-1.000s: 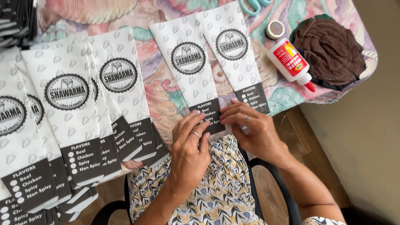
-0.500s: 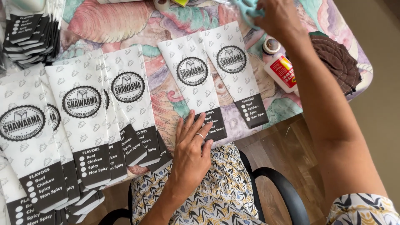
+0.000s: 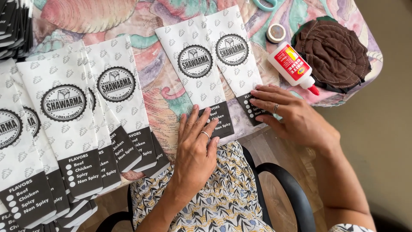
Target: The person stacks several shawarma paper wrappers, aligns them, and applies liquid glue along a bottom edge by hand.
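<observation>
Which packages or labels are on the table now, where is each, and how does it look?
Two paper bags: centre, under both hands; long, white, round black emblem, black end.
Bag row: left, overlapping, same design.
Dark stack: top-left corner.
Glue bottle: right, lying down; white, red label and tip.

Single head cam, steep downward look, close over table (image 3: 141, 17) edge, lap.

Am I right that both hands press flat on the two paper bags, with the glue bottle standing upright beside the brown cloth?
Not quite: the head view shows the glue bottle lying on its side. The left hand and right hand do press the paper bags, beside the brown cloth.
</observation>
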